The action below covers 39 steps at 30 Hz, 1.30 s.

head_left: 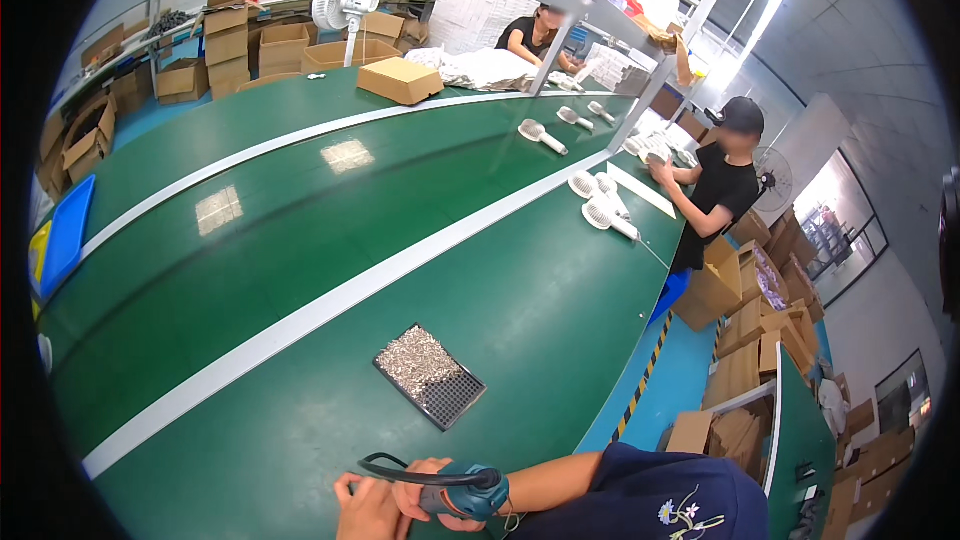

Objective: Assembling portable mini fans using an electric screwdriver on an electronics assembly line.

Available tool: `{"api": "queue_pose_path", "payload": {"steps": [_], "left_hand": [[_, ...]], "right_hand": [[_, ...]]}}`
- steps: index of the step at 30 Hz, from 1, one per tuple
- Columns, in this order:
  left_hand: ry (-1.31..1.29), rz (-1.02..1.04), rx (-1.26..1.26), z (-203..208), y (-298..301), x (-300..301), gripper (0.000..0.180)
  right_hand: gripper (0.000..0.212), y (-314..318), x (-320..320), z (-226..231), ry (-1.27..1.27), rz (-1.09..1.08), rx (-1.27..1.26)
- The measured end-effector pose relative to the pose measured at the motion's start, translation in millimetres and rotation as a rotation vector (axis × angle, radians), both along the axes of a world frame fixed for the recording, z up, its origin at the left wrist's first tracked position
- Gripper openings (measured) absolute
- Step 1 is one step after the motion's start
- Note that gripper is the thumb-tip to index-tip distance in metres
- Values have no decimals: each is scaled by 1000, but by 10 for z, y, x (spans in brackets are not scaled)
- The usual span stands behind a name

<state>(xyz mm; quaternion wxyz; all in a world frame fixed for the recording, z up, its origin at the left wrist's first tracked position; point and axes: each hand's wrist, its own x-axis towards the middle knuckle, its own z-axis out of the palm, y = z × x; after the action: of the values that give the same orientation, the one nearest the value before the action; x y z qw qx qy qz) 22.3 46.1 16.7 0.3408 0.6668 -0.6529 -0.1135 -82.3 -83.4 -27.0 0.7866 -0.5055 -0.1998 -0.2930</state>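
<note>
At the near edge of the green bench, my right hand is wrapped round a teal corded electric screwdriver. Its black cord loops over the hand, and the tip is hidden. My left hand is just left of it, touching or nearly touching the right, with fingers curled; anything inside them is hidden. Beyond both hands lies a black gridded tray. Small metal pieces, too small to tell apart, cover its far part, while the near part shows bare holes.
Across the bench runs a pale metal rail. White-handled brushes lie toward the far right, near a co-worker. More brushes rest on the middle strip. A blue tray is at left; a cardboard box stands at the back.
</note>
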Motion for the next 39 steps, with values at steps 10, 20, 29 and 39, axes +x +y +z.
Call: {"api": "queue_pose_path", "payload": {"steps": [10,20,29,39], "left_hand": [[-103,36,73,-95,23,32,25],[-81,59,35,-147,-41,29,29],[-7,15,-14,-36,47,-2,30],[52,6,0,-20,-1,5,21]], "right_hand": [[38,-54,141,248,-147,-246,-287],[60,-11,34,-24,41,-245,-344],[64,-61,-7,33,-37,-176,-248],[55,-20,69,248,-142,-196,-88]]}}
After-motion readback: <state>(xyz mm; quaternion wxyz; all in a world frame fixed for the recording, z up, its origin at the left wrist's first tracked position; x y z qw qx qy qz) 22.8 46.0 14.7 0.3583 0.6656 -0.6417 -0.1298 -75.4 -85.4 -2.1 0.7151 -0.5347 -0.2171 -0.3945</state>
